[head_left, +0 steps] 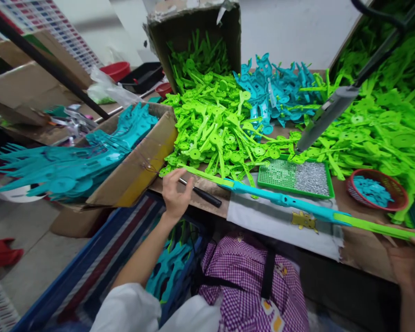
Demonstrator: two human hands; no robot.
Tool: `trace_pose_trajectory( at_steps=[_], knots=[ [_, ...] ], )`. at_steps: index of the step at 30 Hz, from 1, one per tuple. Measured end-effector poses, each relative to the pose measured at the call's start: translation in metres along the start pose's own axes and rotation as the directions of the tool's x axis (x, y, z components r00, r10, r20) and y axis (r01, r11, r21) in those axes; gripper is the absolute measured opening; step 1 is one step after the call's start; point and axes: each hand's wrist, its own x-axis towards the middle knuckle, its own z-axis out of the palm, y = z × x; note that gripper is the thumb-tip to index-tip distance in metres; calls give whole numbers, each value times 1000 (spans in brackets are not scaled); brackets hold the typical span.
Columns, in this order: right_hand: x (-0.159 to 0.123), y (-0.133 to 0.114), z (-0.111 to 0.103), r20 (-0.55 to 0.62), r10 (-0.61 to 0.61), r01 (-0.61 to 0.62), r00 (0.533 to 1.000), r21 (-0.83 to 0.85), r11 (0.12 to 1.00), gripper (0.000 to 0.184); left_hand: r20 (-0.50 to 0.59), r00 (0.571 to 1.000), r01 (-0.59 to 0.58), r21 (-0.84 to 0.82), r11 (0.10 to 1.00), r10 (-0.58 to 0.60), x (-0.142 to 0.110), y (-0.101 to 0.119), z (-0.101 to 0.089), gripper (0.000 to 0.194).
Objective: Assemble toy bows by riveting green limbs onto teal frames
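A long plastic strip (283,199), blue in the middle with bright green arms at both ends, stretches across the table's front edge. At its far left tip, my left hand (176,196) pinches the green arm. My right hand (410,265), partly cut off by the frame's edge, holds the other green arm with its thumb on top. Just beside my left hand lies a black-handled screwdriver-like tool (207,196). Beneath the strip is a white cloth (252,214) with a yellow cartoon print.
Behind lie heaps of green plastic arms (210,124) and blue parts (276,87). A green tray (278,174) holds small metal pieces. A red basket (403,200) contains blue bits. A grey power driver (328,115) hangs overhead. Blue pieces fill a carton (134,170) at left.
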Motion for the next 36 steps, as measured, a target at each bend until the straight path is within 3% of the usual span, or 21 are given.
trace_pose_trajectory(
  at_steps=[2,3,5,7,10,12,13,14,15,16,17,20,22,23,25,29,31,32,33,34,36],
  knots=[
    [10,3,-3,62,52,-55,997,42,998,17,230,964,-142,21,990,134,-7,18,14,37],
    [15,5,-5,110,81,-88,991,58,994,18,371,904,-232,12,973,211,-11,28,25,41],
    [26,10,-8,123,96,-104,988,64,992,16,585,743,-384,-24,923,324,-15,47,55,53],
    [36,15,-10,133,105,-113,986,51,992,12,686,638,-462,-22,887,350,-15,60,88,59],
    [44,17,-12,151,108,-109,983,-2,994,8,799,516,-492,-19,870,309,-3,70,120,45],
    [39,12,-14,128,-4,12,992,-66,998,19,851,448,-476,-33,879,274,12,77,123,42],
    [33,7,-15,102,-137,149,985,-122,981,29,868,431,-452,-30,892,247,21,81,120,44],
    [24,1,-17,99,-320,334,942,-203,920,42,884,417,-418,-19,908,210,32,86,115,48],
    [14,-6,-19,131,-512,526,849,-293,798,56,904,396,-371,-4,929,162,43,91,110,51],
    [2,-13,-20,209,-657,681,724,-362,636,65,928,355,-313,2,950,115,54,96,104,53],
    [-9,-18,-21,333,-726,787,602,-403,468,68,955,286,-237,-8,971,78,66,100,100,54],
    [-31,-32,-22,672,-673,924,309,-380,45,55,998,-19,87,-57,995,59,93,105,98,55],
    [-34,-39,-20,795,-595,933,117,-293,-208,50,981,-188,282,15,959,40,102,103,101,55],
    [-34,-42,-19,828,-560,917,38,-252,-310,51,969,-245,348,75,935,14,104,102,103,55],
    [-31,-50,-16,849,-527,881,-38,-221,-419,53,946,-324,430,168,887,-22,105,100,107,52],
    [-32,-67,-9,800,-594,848,-89,-252,-466,68,920,-391,442,163,882,26,111,102,113,48],
    [-33,-75,-6,767,-630,847,-121,-252,-469,73,927,-364,371,53,927,92,120,103,112,49],
    [-33,-79,-5,759,-638,848,-129,-249,-468,74,937,-319,312,-37,949,141,125,103,108,50],
    [-32,-82,-4,755,-643,851,-128,-249,-462,75,948,-247,238,-140,961,199,130,103,101,50],
    [-31,-84,-4,753,-647,857,-121,-250,-451,75,953,-153,147,-239,960,261,132,104,92,49],
    [-28,-88,-5,745,-660,872,-100,-254,-419,75,926,91,-73,-360,930,365,131,105,66,48]
  ],
)
